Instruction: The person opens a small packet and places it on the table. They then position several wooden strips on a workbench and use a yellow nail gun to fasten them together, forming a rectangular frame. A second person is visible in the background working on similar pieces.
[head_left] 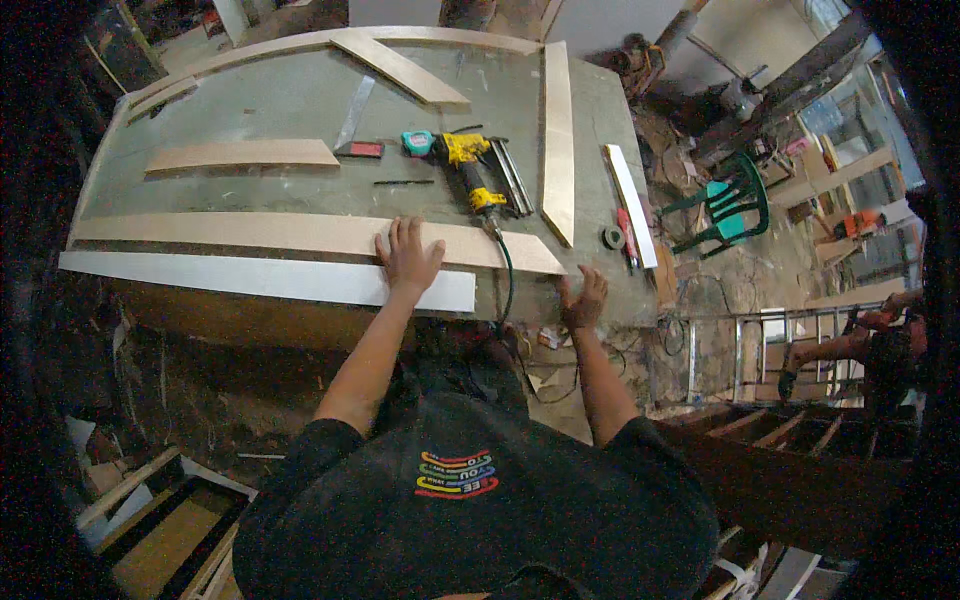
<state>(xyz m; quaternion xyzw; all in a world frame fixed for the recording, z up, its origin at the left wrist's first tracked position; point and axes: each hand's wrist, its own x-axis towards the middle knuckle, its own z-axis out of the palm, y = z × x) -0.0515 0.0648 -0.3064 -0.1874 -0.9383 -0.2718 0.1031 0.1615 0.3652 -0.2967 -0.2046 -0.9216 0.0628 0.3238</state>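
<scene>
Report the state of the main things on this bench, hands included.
Left hand: open, palm down on the long wooden board
Right hand: open, by the board's angled end; contact unclear
Long wooden board: lying flat, right end cut at an angle
Nail gun: on its side, hose attached
Hose: curved, running over the near edge
</scene>
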